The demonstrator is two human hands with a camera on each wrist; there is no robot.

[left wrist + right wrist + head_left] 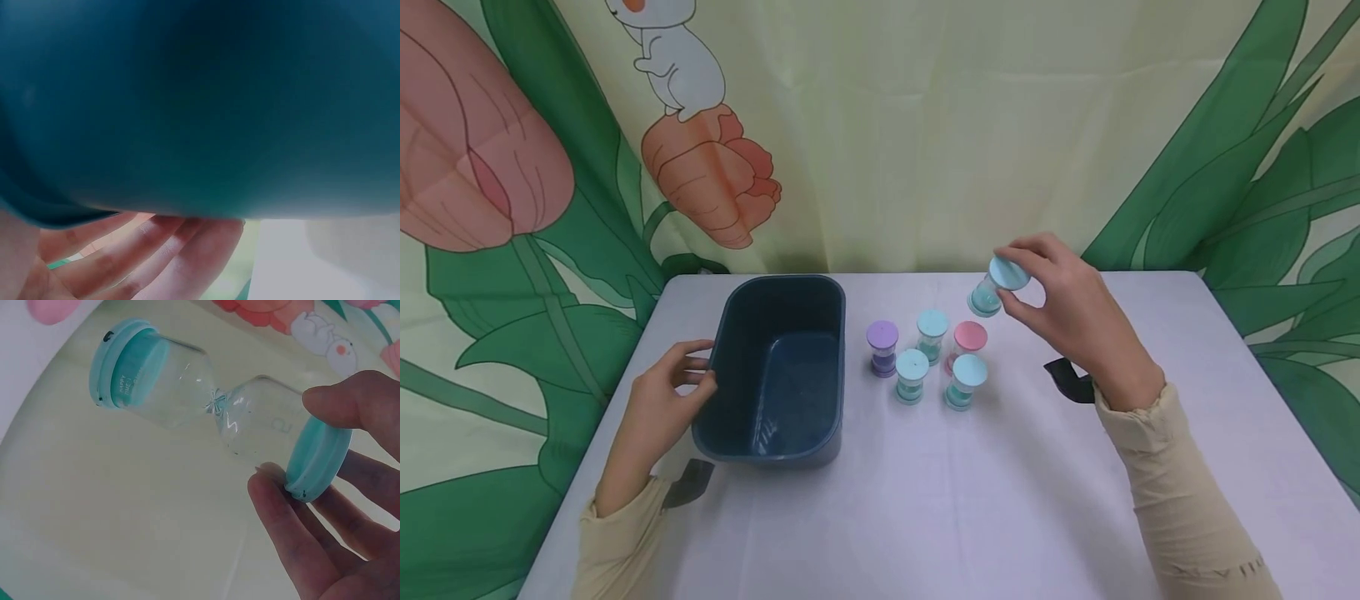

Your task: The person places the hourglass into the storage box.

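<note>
My right hand [1060, 300] pinches a sand timer [985, 298] by its light-blue upper cap, above the back right of the table. In the right wrist view the timer [215, 403] is tilted, with clear glass bulbs and teal sand in the far one; thumb and fingers are around the near cap. My left hand [662, 400] rests against the left side of a dark blue tub [838, 392], its fingers [187, 256] fairly straight along the outer wall. Between the hands stand a purple sand timer [882, 337], a pink one [970, 337] and several light-blue ones [912, 367].
The tub stands at the back left of a white-covered table [910, 517]; its inside floor shows bare. Behind the table hangs a pale curtain [940, 150] printed with a rabbit, a carrot, leaves and a tulip.
</note>
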